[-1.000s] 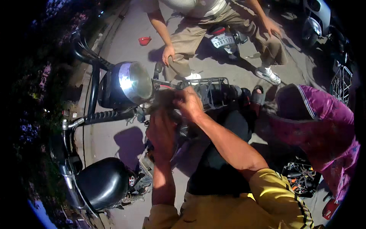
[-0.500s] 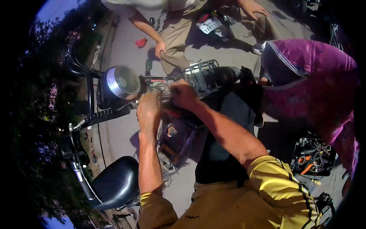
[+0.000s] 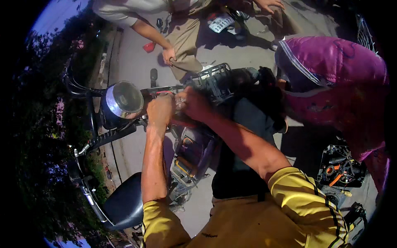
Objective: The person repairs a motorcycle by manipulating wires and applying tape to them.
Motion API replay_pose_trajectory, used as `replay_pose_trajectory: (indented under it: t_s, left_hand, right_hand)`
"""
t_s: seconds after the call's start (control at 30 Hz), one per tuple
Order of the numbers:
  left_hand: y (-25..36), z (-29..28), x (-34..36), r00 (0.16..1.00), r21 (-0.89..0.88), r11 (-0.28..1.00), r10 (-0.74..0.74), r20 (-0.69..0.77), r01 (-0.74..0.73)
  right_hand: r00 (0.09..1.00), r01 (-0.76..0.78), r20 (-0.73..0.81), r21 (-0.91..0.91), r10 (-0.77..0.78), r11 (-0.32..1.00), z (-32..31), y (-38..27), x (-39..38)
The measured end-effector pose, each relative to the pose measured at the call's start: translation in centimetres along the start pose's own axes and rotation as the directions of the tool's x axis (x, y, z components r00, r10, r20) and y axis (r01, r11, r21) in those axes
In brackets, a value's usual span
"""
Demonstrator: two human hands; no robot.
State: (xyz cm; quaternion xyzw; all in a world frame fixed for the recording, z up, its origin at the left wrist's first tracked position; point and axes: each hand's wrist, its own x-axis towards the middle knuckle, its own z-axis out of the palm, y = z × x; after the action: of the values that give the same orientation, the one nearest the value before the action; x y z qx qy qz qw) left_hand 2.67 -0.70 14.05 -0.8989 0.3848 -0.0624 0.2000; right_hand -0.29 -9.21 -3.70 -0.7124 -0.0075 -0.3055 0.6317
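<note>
Both hands are at the middle of a partly stripped two-wheeler, on its reddish frame area. My left hand (image 3: 160, 110) is closed, fingers curled inward over the frame. Just to its right, my right hand (image 3: 193, 103) is closed too, fingertips almost meeting the left ones. Small pale bits, perhaps wires, show between them, but what either hand grips is hidden. A round housing with a silver rim (image 3: 124, 100) lies left of my hands. On the right, a black wire-like rack (image 3: 215, 78) sits close to my right hand.
Exposed machine parts (image 3: 186, 165) lie below my hands. A black seat (image 3: 126, 202) and handlebar (image 3: 87, 194) are lower left. A person's hand (image 3: 168, 54) rests on a khaki trouser leg. Purple quilted cloth (image 3: 335, 62) is at right, above an open tool case (image 3: 341, 169). A red object (image 3: 149, 47) lies on the pavement.
The view has shifted slightly, so most things sit a little further left or higher. My left hand has turned more into a fist, and both hands stay close together at the frame.
</note>
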Motion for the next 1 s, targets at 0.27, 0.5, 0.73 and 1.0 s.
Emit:
replay_pose_trajectory:
  t_s: [0.27, 0.5, 0.73, 1.0]
  left_hand:
    - [-0.9, 0.3, 1.5, 0.972, -0.033, 0.989, -0.133, 0.195, 0.142]
    - [-2.3, 1.4, 2.1, 0.979, -0.064, 0.991, -0.102, 0.175, 0.114]
    - [-3.4, 3.4, 1.8, 0.983, -0.021, 0.995, 0.096, -0.154, -0.100]
    - [-3.7, 6.7, 2.3, 0.963, 0.102, 0.991, 0.112, -0.246, -0.089]
  right_hand:
    - [0.996, 0.088, -0.032, -0.022, -0.089, 0.996, 0.7, 0.3, -0.1]
    - [0.993, -0.037, 0.108, -0.081, 0.045, 0.996, -0.4, 0.0, 0.4]
    - [0.993, -0.084, 0.075, -0.111, 0.093, 0.990, -0.4, -0.3, 0.8]
    - [0.881, -0.042, -0.457, 0.183, 0.122, 0.982, -5.7, -8.8, 1.5]
